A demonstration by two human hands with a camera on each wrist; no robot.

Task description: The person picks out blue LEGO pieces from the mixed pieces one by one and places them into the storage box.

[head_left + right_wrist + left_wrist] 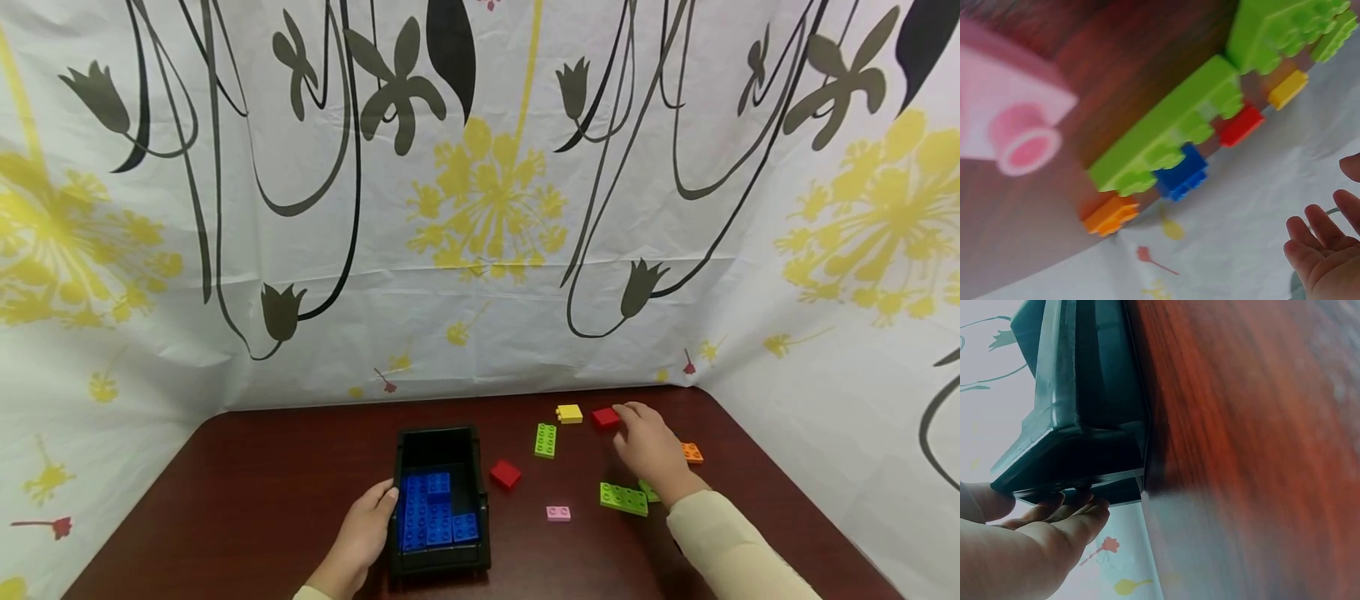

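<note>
My left hand grips the left wall of a black plastic bin, thumb at the rim and fingers along the outer side, as the left wrist view also shows. Inside the bin lie blue toy bricks, mostly packed together in its near part. At the back right, my right hand reaches over the table, its fingertips right beside a red brick in the head view. The right wrist view shows that hand with fingers loosely extended and nothing in them. A blue brick there is hidden in the head view.
Loose on the dark table are a second red brick, a yellow brick, a light green brick, a pink brick and an orange brick. A long green brick overlaps another green one. Patterned cloth hangs behind.
</note>
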